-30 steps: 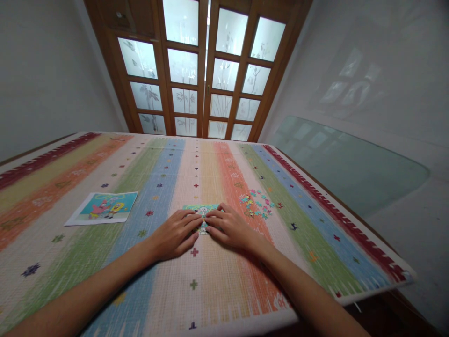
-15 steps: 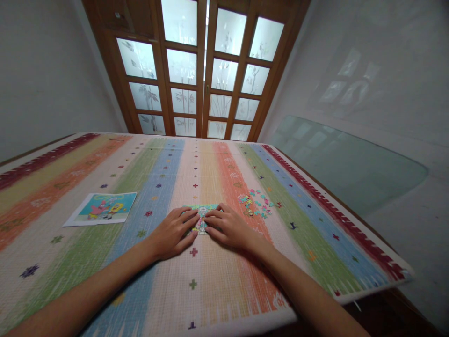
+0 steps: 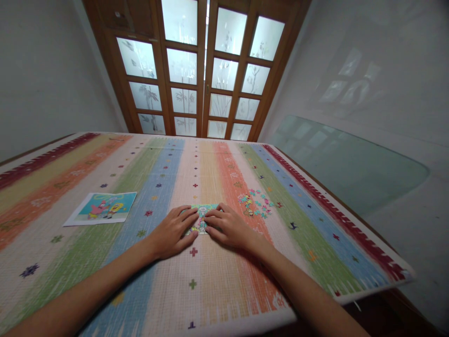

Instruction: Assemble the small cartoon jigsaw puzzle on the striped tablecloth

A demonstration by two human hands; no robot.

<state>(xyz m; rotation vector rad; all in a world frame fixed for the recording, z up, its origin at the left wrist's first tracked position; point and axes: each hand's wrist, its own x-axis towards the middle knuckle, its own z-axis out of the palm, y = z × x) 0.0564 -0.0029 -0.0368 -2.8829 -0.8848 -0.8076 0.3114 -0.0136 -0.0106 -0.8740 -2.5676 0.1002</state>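
Note:
A small jigsaw puzzle (image 3: pixel 202 212) with a cartoon figure lies on the striped cloth in front of me, partly covered by my hands. My left hand (image 3: pixel 176 232) rests over its left side, fingers stretched out and slightly apart. From the other side, my right hand (image 3: pixel 228 227) lays its spread fingers across the right part. Between the fingertips a strip of the picture shows. Under the fingers, the puzzle's edges are hidden. Right of my right hand sits a loose cluster of puzzle pieces (image 3: pixel 260 204), turquoise, pink and yellow.
A printed picture sheet (image 3: pixel 101 208) with two cartoon figures lies on the left of the tablecloth (image 3: pixel 171 290). Beyond the table's far edge stand wooden doors (image 3: pixel 203 93) with frosted panes. A rounded glass panel (image 3: pixel 347 161) is by the right wall.
My left fingers have shifted very slightly, and a little more of the puzzle's left part shows. My right hand stays practically still.

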